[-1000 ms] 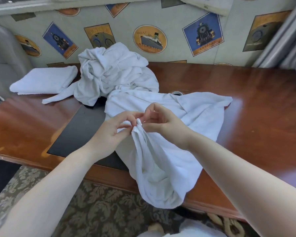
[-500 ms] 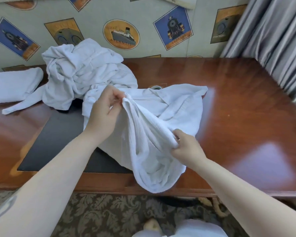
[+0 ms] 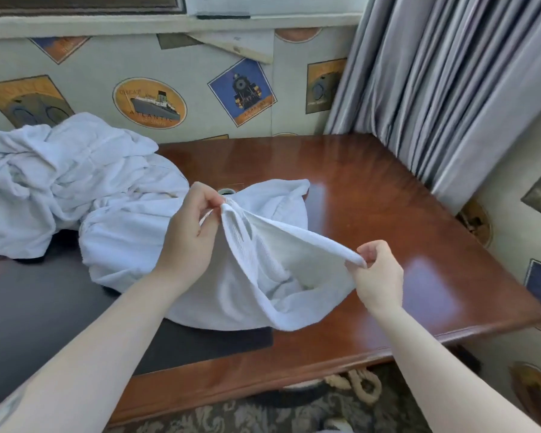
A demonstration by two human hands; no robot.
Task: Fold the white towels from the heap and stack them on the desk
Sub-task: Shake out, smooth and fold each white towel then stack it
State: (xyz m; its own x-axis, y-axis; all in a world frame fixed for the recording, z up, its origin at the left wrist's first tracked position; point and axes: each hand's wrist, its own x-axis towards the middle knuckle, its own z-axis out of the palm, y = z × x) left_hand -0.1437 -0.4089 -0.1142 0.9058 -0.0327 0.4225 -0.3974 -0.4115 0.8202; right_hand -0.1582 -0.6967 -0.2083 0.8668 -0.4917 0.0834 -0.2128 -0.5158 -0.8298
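A white towel (image 3: pixel 263 276) lies loosely bunched on the brown wooden desk (image 3: pixel 388 214), partly lifted. My left hand (image 3: pixel 191 232) pinches one end of its upper edge at the middle of the view. My right hand (image 3: pixel 377 270) pinches the same edge further right, so the hem stretches between both hands. The rest of the towel sags onto the desk below them. A heap of crumpled white towels (image 3: pixel 60 176) sits at the left back of the desk, touching the held towel.
A dark mat (image 3: pixel 44 323) covers the desk's left front. Grey curtains (image 3: pixel 450 89) hang at the right back corner. A patterned wall (image 3: pixel 200 98) runs behind the desk. The desk's front edge (image 3: pixel 294 367) is near my arms, with patterned carpet (image 3: pixel 263 414) below.
My right hand slid right along the towel's edge, away from my left hand, and lifted it. The view swung right, so the folded towel at far left is out of sight.
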